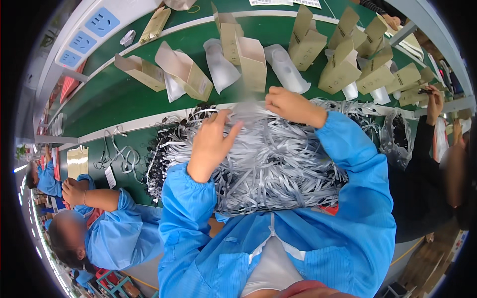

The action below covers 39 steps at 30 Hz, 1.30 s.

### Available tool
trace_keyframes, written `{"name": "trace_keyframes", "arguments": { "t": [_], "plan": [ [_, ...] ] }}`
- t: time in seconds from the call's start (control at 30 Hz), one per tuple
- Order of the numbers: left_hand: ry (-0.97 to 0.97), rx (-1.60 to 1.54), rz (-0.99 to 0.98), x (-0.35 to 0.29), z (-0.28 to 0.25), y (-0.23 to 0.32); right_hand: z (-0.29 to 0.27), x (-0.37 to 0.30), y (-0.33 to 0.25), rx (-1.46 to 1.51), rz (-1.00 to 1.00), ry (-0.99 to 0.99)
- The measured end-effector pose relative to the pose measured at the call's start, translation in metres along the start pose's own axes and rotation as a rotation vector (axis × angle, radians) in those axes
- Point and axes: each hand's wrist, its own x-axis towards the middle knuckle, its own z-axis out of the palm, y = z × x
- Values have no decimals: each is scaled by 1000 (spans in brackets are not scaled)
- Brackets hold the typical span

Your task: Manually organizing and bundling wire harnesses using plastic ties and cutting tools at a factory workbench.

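A large heap of silvery-grey flat straps with black ends (278,169) lies in front of me. My left hand (211,141) is over the heap's left part, thumb and fingers apart. Fingers curled together, my right hand (293,105) is at the heap's far edge; what it pinches, if anything, I cannot make out. Between the hands is a blurred, translucent whitish film (247,108), like a thin plastic bag. Just beyond stand an open beige carton (252,64) and two white wrapped items (285,68), (220,65).
More open cartons (340,69) stand along the green shelf (114,107). A power strip (83,41) is at the far left. Loose straps (121,154) lie left of the heap, a clear bag (396,136) right of it. Co-workers sit on both sides (121,233), (422,188).
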Motion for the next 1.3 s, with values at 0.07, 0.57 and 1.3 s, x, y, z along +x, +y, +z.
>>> {"name": "trace_keyframes", "arguments": {
  "t": [0.07, 0.57, 1.3],
  "plan": [
    [36, 24, -19, 1, -4, 4, -11, -6, 0, 71, -68, 69],
    [-449, -868, 549, 46, 11, 87, -152, -38, -156, 951, -184, 103],
    [7, -1084, 165, 67, 3, 130, -117, -73, -86, -114, -35, 759]
  ]
}}
